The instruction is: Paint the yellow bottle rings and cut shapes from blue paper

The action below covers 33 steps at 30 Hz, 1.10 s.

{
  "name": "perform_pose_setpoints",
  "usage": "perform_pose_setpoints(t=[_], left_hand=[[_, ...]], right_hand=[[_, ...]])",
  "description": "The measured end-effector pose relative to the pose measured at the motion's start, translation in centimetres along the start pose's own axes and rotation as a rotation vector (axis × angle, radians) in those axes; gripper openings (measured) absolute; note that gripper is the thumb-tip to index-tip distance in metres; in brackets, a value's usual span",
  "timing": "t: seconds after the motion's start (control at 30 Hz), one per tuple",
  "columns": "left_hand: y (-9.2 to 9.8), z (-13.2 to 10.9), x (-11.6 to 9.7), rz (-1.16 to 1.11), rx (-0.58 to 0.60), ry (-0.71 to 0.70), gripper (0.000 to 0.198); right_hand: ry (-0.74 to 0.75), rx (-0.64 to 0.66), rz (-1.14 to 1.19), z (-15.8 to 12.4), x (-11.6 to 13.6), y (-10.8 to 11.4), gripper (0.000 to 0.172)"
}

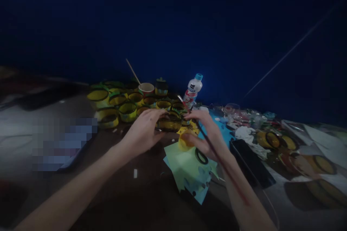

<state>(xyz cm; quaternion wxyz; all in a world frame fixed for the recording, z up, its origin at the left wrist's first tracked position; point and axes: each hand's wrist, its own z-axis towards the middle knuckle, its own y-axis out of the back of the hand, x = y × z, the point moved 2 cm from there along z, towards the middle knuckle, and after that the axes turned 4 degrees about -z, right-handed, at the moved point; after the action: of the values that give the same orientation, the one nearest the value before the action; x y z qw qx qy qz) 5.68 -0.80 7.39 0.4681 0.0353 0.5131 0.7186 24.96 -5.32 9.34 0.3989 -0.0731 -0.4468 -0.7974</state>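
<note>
Dimly lit, left hand and right hand pinching yellow ring, brush clamped in right fingers, bottle label too blurred to read, patch pixelated.

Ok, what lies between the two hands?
In the head view, a dark-rimmed yellow ring lies between the left hand and right hand, which grips a paintbrush.

You are at a dimly lit craft bench, a hobby or small handicraft workspace. Evidence: rows of yellow-painted round containers at centre frame; a paper cup with a stick behind them; a paintbrush; cut coloured paper sheets at lower centre; paint-marked rags at right.
</note>
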Motion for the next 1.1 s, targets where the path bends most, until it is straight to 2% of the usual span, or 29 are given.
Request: perform_pose_setpoints(t=[0.1, 0.23, 0.43, 0.5, 0.6, 0.7, 0.77, 0.83, 0.9, 1.0, 1.1], left_hand=[[0.0, 0.0, -0.3, -0.060, -0.003, 0.051, 0.049], [0.2, -0.1, -0.7, -0.191, 0.014, 0.151, 0.055], [0.7, 0.1, -0.9, -0.358, 0.053, 0.165, 0.067], [0.7, 0.2, -0.6, -0.354, 0.077, 0.185, 0.063], [0.6, 0.2, 0.1, -0.294, 0.108, 0.221, 0.047], [0.5, 0.1, 0.7, -0.202, 0.075, 0.211, 0.045], [0.3, 0.1, 1.1, -0.135, 0.045, 0.172, 0.047], [0.2, 0.1, 1.3, -0.080, 0.017, 0.114, 0.044], [0.0, 0.1, 1.5, -0.048, -0.005, 0.068, 0.041], [-0.1, 0.1, 1.5, -0.051, -0.011, 0.048, 0.039], [0.1, 0.0, 1.2, -0.099, 0.011, 0.051, 0.039]], right_hand=[[0.080, 0.062, -0.136, -0.2, 0.2, -1.3, 0.043], [0.069, 0.057, -0.150, -0.4, -0.1, -1.6, 0.042], [0.008, -0.009, -0.036, -0.4, -0.4, -1.2, 0.041], [-0.018, -0.036, -0.004, -0.4, -0.7, -1.2, 0.039], [-0.045, -0.043, 0.042, -0.3, -1.0, -0.9, 0.038], [-0.095, -0.038, 0.078, 0.0, -1.0, -0.4, 0.037], [-0.151, -0.102, 0.166, 0.1, -1.0, 0.1, 0.027], [-0.187, -0.220, 0.341, -0.1, -1.0, 0.4, 0.017], [-0.212, -0.295, 0.544, -0.4, -1.2, 0.4, 0.018], [-0.284, -0.267, 0.724, -0.7, -1.4, -0.1, 0.020], [-0.336, -0.219, 0.762, -0.7, -1.3, -0.5, 0.018]])
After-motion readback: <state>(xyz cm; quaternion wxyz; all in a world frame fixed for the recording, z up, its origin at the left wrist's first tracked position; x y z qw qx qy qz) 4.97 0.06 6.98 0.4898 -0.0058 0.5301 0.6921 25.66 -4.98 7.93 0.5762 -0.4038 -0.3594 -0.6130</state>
